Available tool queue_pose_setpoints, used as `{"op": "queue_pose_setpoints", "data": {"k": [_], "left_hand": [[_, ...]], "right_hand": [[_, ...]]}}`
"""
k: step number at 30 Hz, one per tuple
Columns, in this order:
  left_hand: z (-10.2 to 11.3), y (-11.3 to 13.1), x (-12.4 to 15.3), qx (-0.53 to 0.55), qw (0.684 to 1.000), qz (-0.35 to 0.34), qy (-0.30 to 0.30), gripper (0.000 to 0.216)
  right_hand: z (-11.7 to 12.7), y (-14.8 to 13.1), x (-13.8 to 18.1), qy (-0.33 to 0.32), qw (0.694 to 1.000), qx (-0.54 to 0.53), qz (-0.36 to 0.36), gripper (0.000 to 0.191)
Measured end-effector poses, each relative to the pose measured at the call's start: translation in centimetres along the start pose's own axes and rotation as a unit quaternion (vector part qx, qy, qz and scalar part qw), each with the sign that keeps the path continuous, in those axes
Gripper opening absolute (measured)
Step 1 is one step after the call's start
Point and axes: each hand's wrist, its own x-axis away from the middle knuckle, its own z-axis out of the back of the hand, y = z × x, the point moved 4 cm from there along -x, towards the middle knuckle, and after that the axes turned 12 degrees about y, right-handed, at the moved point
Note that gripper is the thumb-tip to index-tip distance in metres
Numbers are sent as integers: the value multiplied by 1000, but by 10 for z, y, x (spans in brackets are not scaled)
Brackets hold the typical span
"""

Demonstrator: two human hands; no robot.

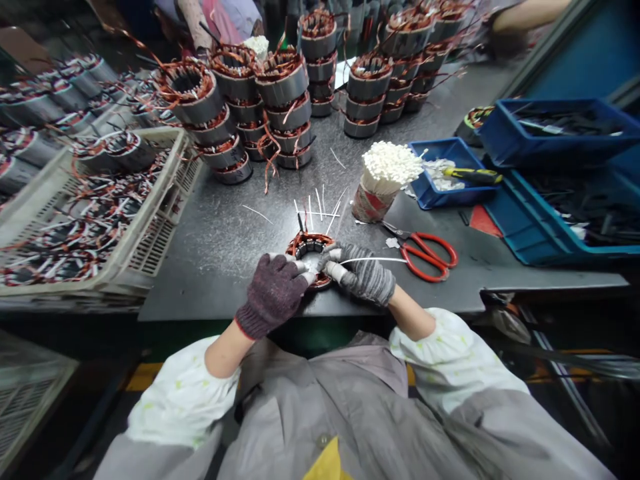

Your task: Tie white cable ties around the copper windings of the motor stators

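Observation:
A motor stator [307,248] with copper windings lies flat on the dark table near its front edge. My left hand [274,293], in a dark maroon glove, is curled against the stator's near rim and holds it. My right hand [363,275], in a grey glove, pinches a thin white sleeve [373,260] that sticks out to the right, with its fingertips at the stator's right rim. Several loose white sleeves [320,210] lie just behind the stator.
Red-handled scissors [425,252] lie right of my hands. A taped bundle of white sleeves [383,180] stands behind them. Stacked stators [280,100] fill the back. A beige crate [165,200] of stators sits left; blue bins [545,130] sit right. Another person's arm [530,15] shows at top right.

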Motion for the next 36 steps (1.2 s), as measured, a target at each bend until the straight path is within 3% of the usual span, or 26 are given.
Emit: {"op": "queue_pose_setpoints", "data": {"k": [3, 5, 6, 8, 11, 13, 15, 18, 23, 26, 28, 30, 33, 36], "left_hand": [[6, -5, 0, 93, 994, 15, 55, 22], [3, -10, 1, 156, 985, 23, 74, 17], [1, -11, 1, 174, 981, 25, 80, 16], [-5, -7, 2, 171, 980, 34, 98, 16], [-8, 12, 2, 83, 985, 74, 131, 18], [-8, 26, 1, 25, 985, 97, 139, 20], [-7, 35, 0, 7, 986, 97, 139, 21], [-5, 34, 2, 44, 987, 73, 135, 25], [-9, 23, 6, 81, 984, 81, 134, 27], [-13, 27, 1, 60, 981, 106, 152, 26], [-15, 32, -3, 57, 977, 122, 166, 27], [-17, 34, -5, 66, 976, 136, 154, 28], [-18, 31, -5, 62, 982, 154, 88, 31], [-17, 24, -4, 48, 989, 141, 26, 33]], "right_hand": [[13, 7, 9, -17, 994, -104, -4, 26], [28, 16, 16, -5, 992, -123, -27, 46], [39, 22, 18, 31, 993, -107, -48, 52], [69, 37, 18, 169, 978, -46, -110, 45], [112, 53, 7, 418, 888, 22, -189, 30], [127, 57, -9, 508, 838, 38, -195, 24], [132, 57, -26, 539, 825, 43, -165, 21], [134, 57, -39, 546, 829, 21, -118, 18], [146, 52, -27, 548, 824, -116, -83, 23], [149, 33, -12, 561, 812, -156, -46, 23], [138, 15, 5, 561, 815, -147, -6, 16], [114, -4, 24, 506, 852, -129, 25, 10], [68, -22, 58, 348, 927, -138, 6, 11], [37, -24, 85, 270, 948, -159, -60, 17]]}}
